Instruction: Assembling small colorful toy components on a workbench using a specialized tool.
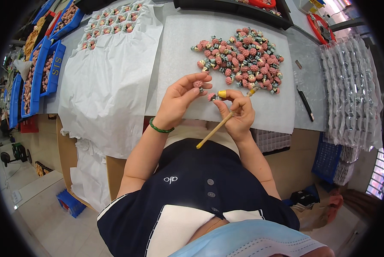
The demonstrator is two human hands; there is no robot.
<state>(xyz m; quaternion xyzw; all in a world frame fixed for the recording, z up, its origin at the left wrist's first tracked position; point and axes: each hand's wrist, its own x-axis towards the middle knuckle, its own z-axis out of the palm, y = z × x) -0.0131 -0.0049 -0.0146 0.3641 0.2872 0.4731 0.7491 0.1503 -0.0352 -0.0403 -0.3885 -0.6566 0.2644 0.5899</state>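
Head view shows the left hand (pixel 179 100) pinching a pink figurine (pixel 198 84) just below the figurine pile (pixel 243 55); the right hand (pixel 240 112) grips a paintbrush (pixel 215 130), best steadied against the bench (pixel 226 109) for clean strokes.

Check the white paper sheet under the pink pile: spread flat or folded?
Spread flat. The white paper sheet lies open on the table, its edges visible on all sides, with the pile of small pink pieces loose on top.

Painting small pink figures at the desk (pixel 303 55)
Left hand (pixel 179 100) pinches a pink figure (pixel 198 84); right hand (pixel 240 112) holds a brush (pixel 215 129).
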